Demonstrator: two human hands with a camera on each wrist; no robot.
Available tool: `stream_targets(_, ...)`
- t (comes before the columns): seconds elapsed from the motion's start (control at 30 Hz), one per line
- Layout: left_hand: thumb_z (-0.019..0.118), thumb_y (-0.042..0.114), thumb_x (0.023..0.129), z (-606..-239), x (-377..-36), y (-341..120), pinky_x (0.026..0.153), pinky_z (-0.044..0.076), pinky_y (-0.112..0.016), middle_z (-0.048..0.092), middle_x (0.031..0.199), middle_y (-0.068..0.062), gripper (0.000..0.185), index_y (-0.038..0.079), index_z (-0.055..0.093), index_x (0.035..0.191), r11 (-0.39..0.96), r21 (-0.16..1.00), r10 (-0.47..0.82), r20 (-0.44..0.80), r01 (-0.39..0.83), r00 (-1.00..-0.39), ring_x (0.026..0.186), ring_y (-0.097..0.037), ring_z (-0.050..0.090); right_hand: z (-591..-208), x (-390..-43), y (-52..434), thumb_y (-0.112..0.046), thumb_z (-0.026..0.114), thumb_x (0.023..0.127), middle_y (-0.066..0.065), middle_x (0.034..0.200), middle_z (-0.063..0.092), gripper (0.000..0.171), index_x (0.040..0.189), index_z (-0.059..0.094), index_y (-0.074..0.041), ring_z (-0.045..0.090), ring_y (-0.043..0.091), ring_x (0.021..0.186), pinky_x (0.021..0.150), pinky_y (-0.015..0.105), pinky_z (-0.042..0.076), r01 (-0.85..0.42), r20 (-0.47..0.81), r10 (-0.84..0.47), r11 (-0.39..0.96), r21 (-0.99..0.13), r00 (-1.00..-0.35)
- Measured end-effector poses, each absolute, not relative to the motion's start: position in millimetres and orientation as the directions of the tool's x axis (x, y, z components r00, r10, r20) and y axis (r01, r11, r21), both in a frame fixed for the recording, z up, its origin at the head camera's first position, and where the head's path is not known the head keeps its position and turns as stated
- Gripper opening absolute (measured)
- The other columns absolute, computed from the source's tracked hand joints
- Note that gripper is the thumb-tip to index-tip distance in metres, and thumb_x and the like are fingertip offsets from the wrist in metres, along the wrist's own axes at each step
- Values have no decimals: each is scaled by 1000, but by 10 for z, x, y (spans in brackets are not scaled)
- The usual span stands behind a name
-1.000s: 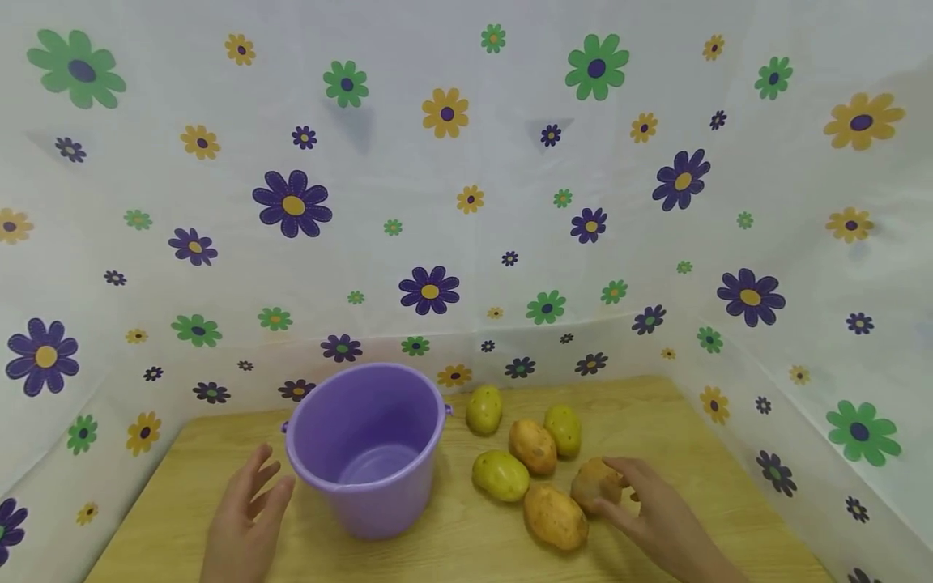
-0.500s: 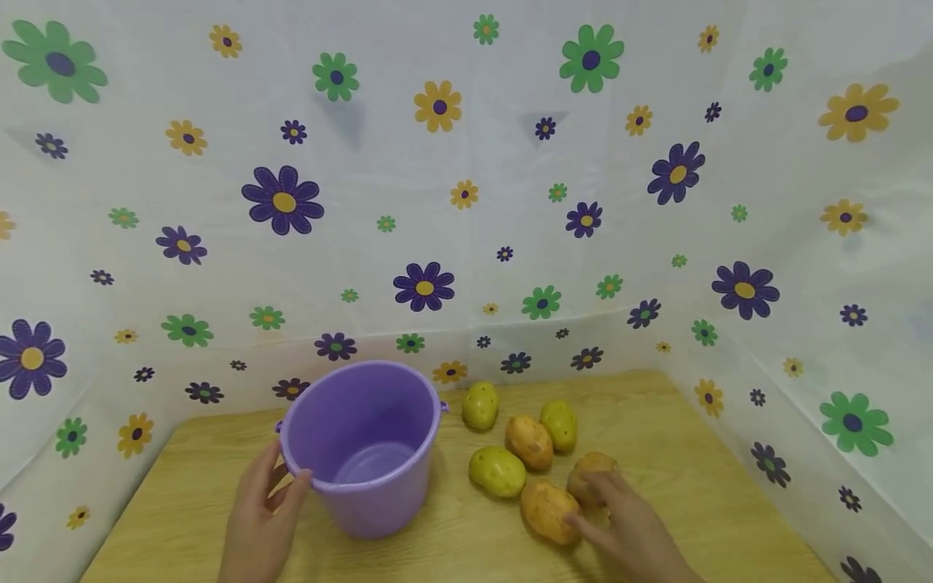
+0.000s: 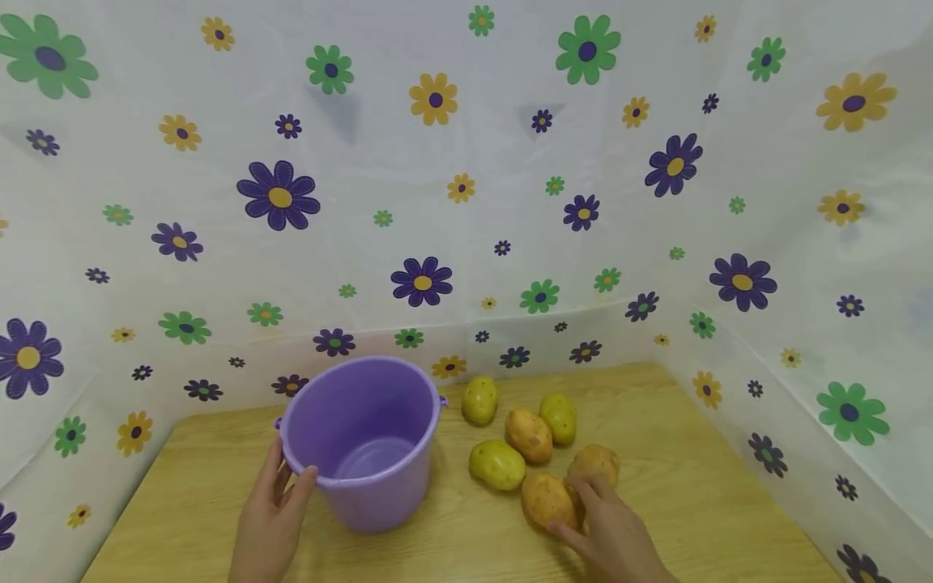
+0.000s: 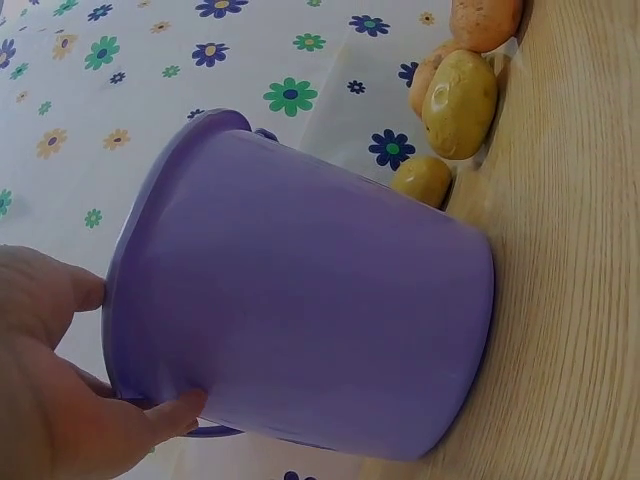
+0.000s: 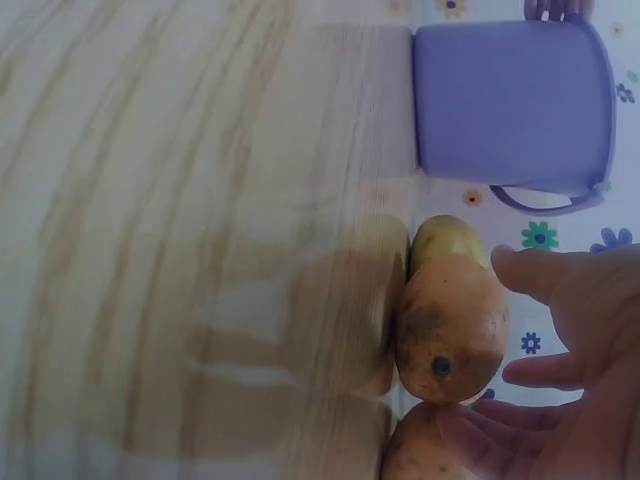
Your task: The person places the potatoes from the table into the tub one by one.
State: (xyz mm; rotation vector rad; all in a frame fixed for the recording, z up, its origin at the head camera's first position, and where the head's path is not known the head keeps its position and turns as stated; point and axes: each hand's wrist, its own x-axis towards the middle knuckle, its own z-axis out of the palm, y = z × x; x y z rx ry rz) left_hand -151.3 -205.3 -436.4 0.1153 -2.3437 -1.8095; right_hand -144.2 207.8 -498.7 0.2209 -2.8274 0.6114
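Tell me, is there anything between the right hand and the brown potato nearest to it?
Nothing visible. The right hand already reaches the brown potato, its fingertips at the potato's side. A second brown potato lies just behind and a green one to the left, neither in the way.

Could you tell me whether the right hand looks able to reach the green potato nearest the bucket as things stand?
Probably yes: the right hand rests on a brown potato, and the green potato lies just beyond it on the open table, nothing covering it.

Left hand (image 4: 45, 385) on purple bucket (image 4: 310, 310)
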Motion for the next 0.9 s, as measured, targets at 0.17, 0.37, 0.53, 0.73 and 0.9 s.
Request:
stream_targets(0.17, 60, 24, 107, -4365, -1528, -2031, 95, 39, 0, 8, 170, -17, 81, 13, 6, 167, 216, 975, -167, 86, 49, -982, 152, -43, 21, -5026, -1453, 2077, -38, 92, 78, 8, 119, 61, 63, 125, 68, -4, 67, 21, 92, 72, 41, 64, -178, 258, -75, 897, -405, -963)
stream_targets(0.37, 62, 24, 106, -4368, -1525, -2014, 95, 40, -1, 11, 170, -16, 81, 14, 9, 167, 174, 984, -179, 80, 49, -981, 152, -42, 21, -5066, -1457, 2099, -31, 94, 76, 9, 120, 62, 65, 127, 67, -3, 68, 28, 98, 76, 46, 64, -184, 256, -74, 880, -437, -964)
stream_targets(0.53, 62, 28, 106, -4385, -1527, -2028, 97, 40, -3, 9, 171, -14, 82, 19, 7, 167, 161, 987, -172, 50, 22, -984, 152, -42, 19, -5122, -1457, 2115, -27, 94, 76, 15, 127, 63, 67, 131, 64, -3, 68, 37, 106, 82, 54, 63, -177, 253, -64, 873, -454, -965)
stream_targets(0.73, 61, 32, 106, -4374, -1526, -2023, 97, 38, -3, 8, 171, -7, 84, 21, 5, 167, 172, 985, -181, 15, -16, -983, 153, -39, 19, -5157, -1465, 2112, -24, 93, 78, 15, 122, 64, 66, 132, 63, -1, 68, 37, 103, 84, 56, 62, -165, 252, -41, 852, -497, -967)
stream_targets(0.9, 61, 31, 107, -4369, -1528, -2023, 100, 37, -6, 6, 171, -6, 83, 22, 4, 167, 171, 985, -183, 13, -19, -983, 154, -38, 18, -5137, -1478, 2116, -23, 91, 80, 17, 119, 66, 65, 133, 61, 1, 67, 38, 106, 88, 57, 60, -146, 228, -27, 838, -525, -973)
